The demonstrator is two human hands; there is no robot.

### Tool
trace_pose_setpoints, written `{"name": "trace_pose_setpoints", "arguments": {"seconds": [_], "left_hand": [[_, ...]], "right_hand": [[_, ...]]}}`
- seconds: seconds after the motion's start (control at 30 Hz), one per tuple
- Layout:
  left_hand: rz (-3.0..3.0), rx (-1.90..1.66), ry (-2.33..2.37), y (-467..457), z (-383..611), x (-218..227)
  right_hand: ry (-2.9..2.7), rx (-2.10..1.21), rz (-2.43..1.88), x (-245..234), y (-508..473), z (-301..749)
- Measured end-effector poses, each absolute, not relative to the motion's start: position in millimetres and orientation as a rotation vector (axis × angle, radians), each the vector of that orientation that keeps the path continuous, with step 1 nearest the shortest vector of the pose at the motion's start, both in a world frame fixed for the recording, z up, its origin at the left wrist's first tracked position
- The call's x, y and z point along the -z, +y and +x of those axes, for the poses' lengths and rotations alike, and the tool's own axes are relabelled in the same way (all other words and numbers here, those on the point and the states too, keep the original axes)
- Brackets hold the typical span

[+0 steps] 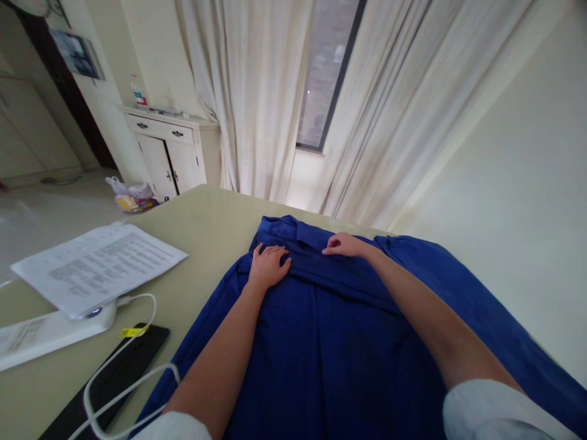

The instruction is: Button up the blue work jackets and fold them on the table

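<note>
A deep blue long garment [348, 342] lies spread over the table, with creases across its upper part and a sleeve-like length running down the right side. Near its folded top edge, my left hand [269, 266] rests flat on the cloth with fingers apart. To the right, my right hand [345, 245] is closed in a pinch at the upper fold of the cloth. The exact bit of cloth between its fingertips is hard to see.
On the pale green table [206, 214] lie printed papers [105, 263], a white power strip-like device [59, 333], a black flat object [119, 373] and a white cable [92, 391]. Beyond stand a white cabinet [167, 146] and curtains [261, 91]; plastic bags [131, 192] sit on the floor.
</note>
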State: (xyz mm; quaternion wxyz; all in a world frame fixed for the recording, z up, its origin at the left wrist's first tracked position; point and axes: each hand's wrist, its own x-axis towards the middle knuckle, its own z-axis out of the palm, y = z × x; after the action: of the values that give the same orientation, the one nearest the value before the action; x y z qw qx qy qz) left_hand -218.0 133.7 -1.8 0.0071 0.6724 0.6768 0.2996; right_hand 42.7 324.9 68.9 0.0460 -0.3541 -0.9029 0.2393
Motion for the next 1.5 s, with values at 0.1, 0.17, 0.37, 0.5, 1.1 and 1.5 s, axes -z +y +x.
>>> {"name": "trace_pose_setpoints", "arguments": {"seconds": [0.1,0.17,0.37,0.5,1.1,1.5], "left_hand": [[2.111,-0.936,2.115,134,-219,3],[2.121,-0.937,2.113,135,-219,4],[2.124,-0.936,2.085,137,-223,5],[2.081,-1.001,2.074,135,-226,3],[2.571,-0.419,1.390,-105,-125,-52],[2.919,-0.706,1.208,-214,-129,9]], "right_hand": [[-2.444,-0.247,-1.118,-53,314,26],[-2.460,-0.072,-1.133,-40,307,10],[-2.949,-0.169,-1.149,-28,282,-10],[-2.794,0.004,-0.974,-60,235,17],[-2.641,0.017,-1.381,-3,-196,273],[-2.579,0.294,-1.017,-17,-192,289]]}}
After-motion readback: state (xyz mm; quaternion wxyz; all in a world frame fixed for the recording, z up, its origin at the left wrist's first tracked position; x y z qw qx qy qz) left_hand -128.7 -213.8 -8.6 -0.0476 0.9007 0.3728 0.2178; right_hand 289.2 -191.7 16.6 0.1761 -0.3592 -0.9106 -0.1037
